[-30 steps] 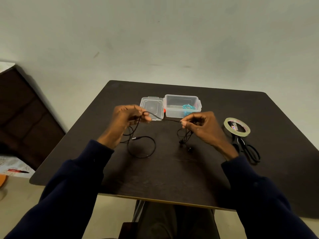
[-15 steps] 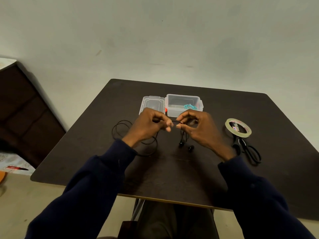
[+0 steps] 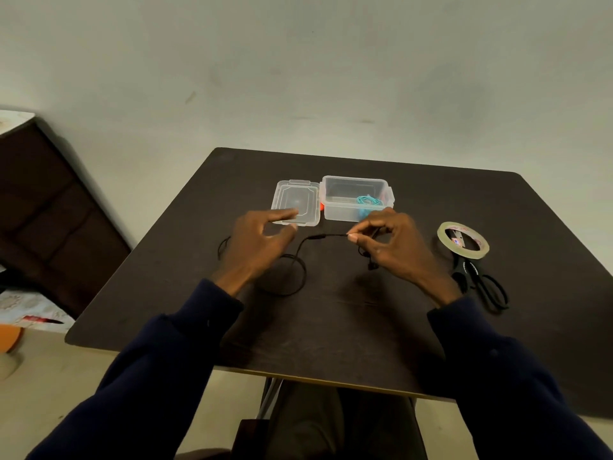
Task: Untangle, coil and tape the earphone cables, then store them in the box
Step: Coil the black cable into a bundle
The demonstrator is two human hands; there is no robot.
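Note:
A black earphone cable (image 3: 300, 260) lies in loose loops on the dark table (image 3: 331, 327). My right hand (image 3: 388, 240) pinches the cable near its inline piece, and the earbuds hang below that hand. My left hand (image 3: 262, 240) hovers above the loops with relaxed, spread fingers and holds nothing. Behind the hands stands a clear plastic box (image 3: 356, 198) with a coiled teal cable (image 3: 367, 201) inside. Its clear lid (image 3: 296, 202) lies flat to the left of it.
A roll of clear tape (image 3: 463, 239) lies at the right, with black scissors (image 3: 481, 282) just in front of it. A dark cabinet (image 3: 49, 210) stands off the table's left side. The table's near edge runs above my lap.
My left hand has let go of the cable and drawn back to the left, fingers now spread. The right hand keeps its pinch on the cable.

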